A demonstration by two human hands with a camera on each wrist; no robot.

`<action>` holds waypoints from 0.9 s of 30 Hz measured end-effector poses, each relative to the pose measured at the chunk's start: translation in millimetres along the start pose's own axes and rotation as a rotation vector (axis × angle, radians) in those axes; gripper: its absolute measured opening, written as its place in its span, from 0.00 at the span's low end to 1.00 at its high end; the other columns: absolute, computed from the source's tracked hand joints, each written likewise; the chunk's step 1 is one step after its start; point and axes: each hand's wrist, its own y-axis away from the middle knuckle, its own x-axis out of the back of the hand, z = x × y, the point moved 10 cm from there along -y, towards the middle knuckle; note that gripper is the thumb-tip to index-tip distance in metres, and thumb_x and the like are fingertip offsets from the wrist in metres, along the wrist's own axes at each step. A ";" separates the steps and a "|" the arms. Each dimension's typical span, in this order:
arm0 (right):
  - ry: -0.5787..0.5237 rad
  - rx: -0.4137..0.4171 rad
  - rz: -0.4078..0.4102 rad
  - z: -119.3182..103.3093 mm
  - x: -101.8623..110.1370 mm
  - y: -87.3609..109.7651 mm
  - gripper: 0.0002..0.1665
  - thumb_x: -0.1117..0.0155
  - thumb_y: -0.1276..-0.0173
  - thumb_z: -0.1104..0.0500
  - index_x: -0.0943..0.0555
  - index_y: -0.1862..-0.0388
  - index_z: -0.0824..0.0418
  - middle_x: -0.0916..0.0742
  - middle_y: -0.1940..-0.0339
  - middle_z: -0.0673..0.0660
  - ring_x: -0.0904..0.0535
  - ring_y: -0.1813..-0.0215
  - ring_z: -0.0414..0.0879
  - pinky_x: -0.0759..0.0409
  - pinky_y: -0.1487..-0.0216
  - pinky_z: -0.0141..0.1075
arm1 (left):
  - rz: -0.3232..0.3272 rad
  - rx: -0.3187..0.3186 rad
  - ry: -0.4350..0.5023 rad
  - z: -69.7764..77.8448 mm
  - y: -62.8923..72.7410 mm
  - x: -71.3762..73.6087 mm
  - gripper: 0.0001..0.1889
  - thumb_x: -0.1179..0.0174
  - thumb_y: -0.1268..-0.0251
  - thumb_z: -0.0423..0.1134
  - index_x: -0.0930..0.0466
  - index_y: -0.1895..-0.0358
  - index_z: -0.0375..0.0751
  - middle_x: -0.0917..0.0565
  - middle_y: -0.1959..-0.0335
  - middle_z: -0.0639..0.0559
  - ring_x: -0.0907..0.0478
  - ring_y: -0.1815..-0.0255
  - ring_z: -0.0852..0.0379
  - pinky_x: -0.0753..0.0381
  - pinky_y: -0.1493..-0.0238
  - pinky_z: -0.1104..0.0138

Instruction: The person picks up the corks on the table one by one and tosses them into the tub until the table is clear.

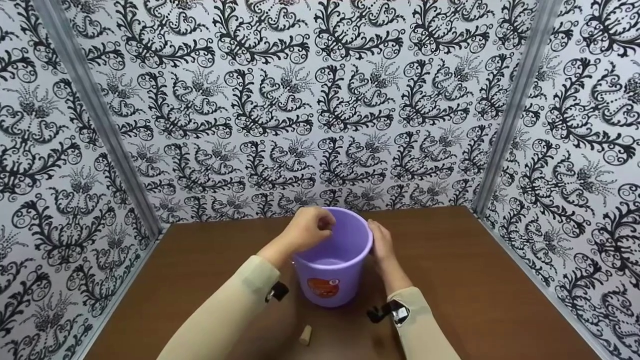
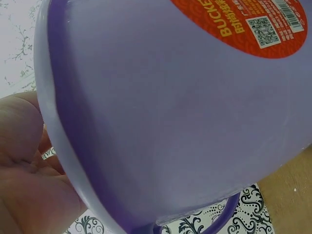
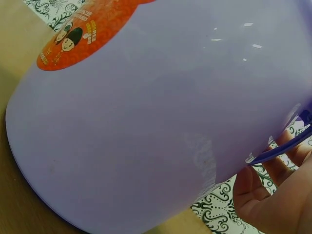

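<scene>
A lilac plastic bucket [image 1: 327, 282] stands on the brown table, its mouth facing up and an orange-red label on its side. Above the left part of its mouth is my left hand [image 1: 307, 227], fingers bent, with a gap between thumb and fingers; nothing shows in it. The left wrist view has this hand [image 2: 29, 170] partly hidden behind the rim [image 2: 46, 92]. My right hand [image 1: 384, 242] holds the bucket's right side near the rim. In the right wrist view, its fingers [image 3: 278, 170] are partly behind the purple handle [image 3: 282, 148].
A small cork-like tapered piece [image 1: 305, 335] lies on the table [image 1: 210, 265], in front of the bucket. Patterned black-and-white walls [image 1: 320, 110] enclose the table at the back and sides, with grey posts [image 1: 517, 100] at the corners.
</scene>
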 end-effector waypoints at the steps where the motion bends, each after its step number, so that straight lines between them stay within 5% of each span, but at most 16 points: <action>1: -0.005 -0.002 0.003 0.2 0.2 -0.1 0.23 0.47 0.18 0.56 0.18 0.42 0.75 0.11 0.58 0.53 0.18 0.58 0.40 0.18 0.53 0.31 | 0.003 0.002 0.006 -0.7 0.3 0.4 0.12 0.29 0.40 0.29 0.10 0.53 0.39 0.11 0.57 0.47 0.16 0.57 0.55 0.12 0.52 0.66; 10: -0.035 -0.017 -0.049 -6.3 -4.8 3.4 0.17 0.49 0.18 0.60 0.15 0.54 0.69 0.13 0.67 0.50 0.18 0.62 0.42 0.18 0.56 0.32 | 0.037 0.010 0.050 -4.0 3.5 4.6 0.12 0.28 0.38 0.31 0.11 0.51 0.39 0.12 0.54 0.43 0.14 0.50 0.43 0.11 0.48 0.60; 18: 0.012 -0.016 -0.042 -31.4 -8.3 22.5 0.18 0.48 0.19 0.61 0.17 0.50 0.75 0.12 0.63 0.53 0.18 0.59 0.43 0.18 0.53 0.33 | 0.072 -0.015 0.073 -8.0 14.2 10.4 0.11 0.27 0.38 0.32 0.11 0.53 0.40 0.12 0.55 0.45 0.15 0.51 0.45 0.11 0.47 0.58; 27: -0.002 -0.015 -0.028 -1.7 -1.4 -2.1 0.18 0.50 0.17 0.57 0.14 0.61 0.62 0.14 0.68 0.48 0.19 0.63 0.41 0.20 0.56 0.32 | 0.081 -0.043 0.131 2.8 30.7 20.9 0.12 0.25 0.42 0.30 0.12 0.55 0.40 0.12 0.56 0.48 0.15 0.53 0.52 0.10 0.46 0.58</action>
